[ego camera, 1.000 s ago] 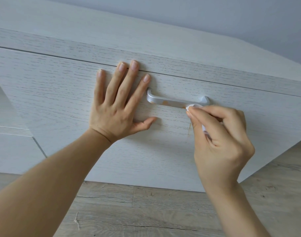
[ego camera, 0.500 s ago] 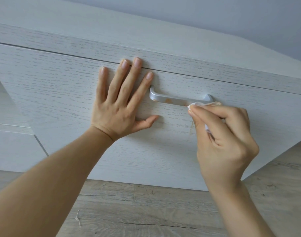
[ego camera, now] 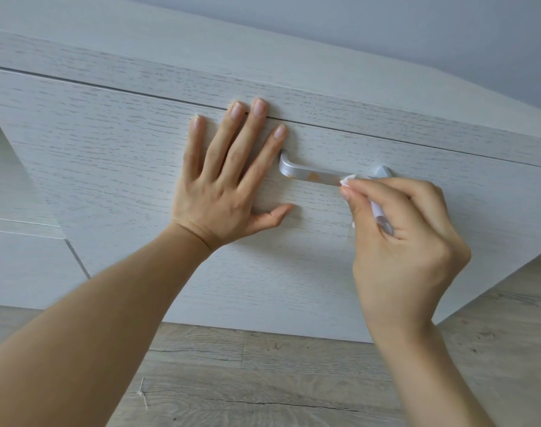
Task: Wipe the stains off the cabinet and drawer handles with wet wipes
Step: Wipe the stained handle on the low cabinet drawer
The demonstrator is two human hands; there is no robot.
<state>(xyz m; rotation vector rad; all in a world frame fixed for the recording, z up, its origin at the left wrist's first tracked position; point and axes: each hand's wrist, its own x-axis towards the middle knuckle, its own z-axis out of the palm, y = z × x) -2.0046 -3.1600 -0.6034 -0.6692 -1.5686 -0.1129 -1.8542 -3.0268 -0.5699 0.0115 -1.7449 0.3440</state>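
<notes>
A folded wet wipe (ego camera: 376, 211) is pinched in the curled fingers of the right hand (ego camera: 407, 241) against the silver drawer handle (ego camera: 312, 174), whose orange stain (ego camera: 313, 177) lies at nine o'clock of the wipe, while the left hand (ego camera: 229, 186) is pressed flat, fingers spread, at nine o'clock of the handle.

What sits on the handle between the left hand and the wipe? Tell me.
In the head view, an orange stain on the bare silver handle, between left hand and wet wipe.
</notes>
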